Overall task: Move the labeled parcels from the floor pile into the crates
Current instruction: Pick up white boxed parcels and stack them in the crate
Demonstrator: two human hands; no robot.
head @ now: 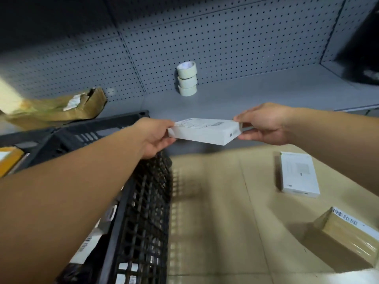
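- We face one grey pegboard wall [225,37] running across the far side, with one grey shelf [266,93] at its foot
- We count two black lattice crates: the big near one [143,212] on the left, under our left forearm, and a second one [82,134] just beyond it, further left
- One tan floor [215,201] fills the near right, blurred
- One crumpled brown paper wrapper [55,109] lies on the far left of the shelf, with a torn white label on it
- Our two hands hold one white flat parcel [205,131] between them, in the air over the far corner of the near crate and in front of the shelf edge; it is a thin rectangular box, level, with a printed label and barcodes on its top face and a small dark mark on its near right side
- Our left hand [151,138] pinches the parcel's left end, thumb on top and fingers curled beneath
- Our right hand [264,124] pinches its right end, thumb at the upper edge and fingers under
- Two more parcels lie on the floor at the right, well apart from the held one: one white flat box [299,174] with a label on top, and nearer to us one brown box [344,240] wrapped in clear film with a barcode label along its far edge
- Inside the near crate we make out white labels with barcodes [88,242], too hidden by our arm to count
- Three rolls of pale tape [187,78] stand stacked in one column on the shelf against the pegboard
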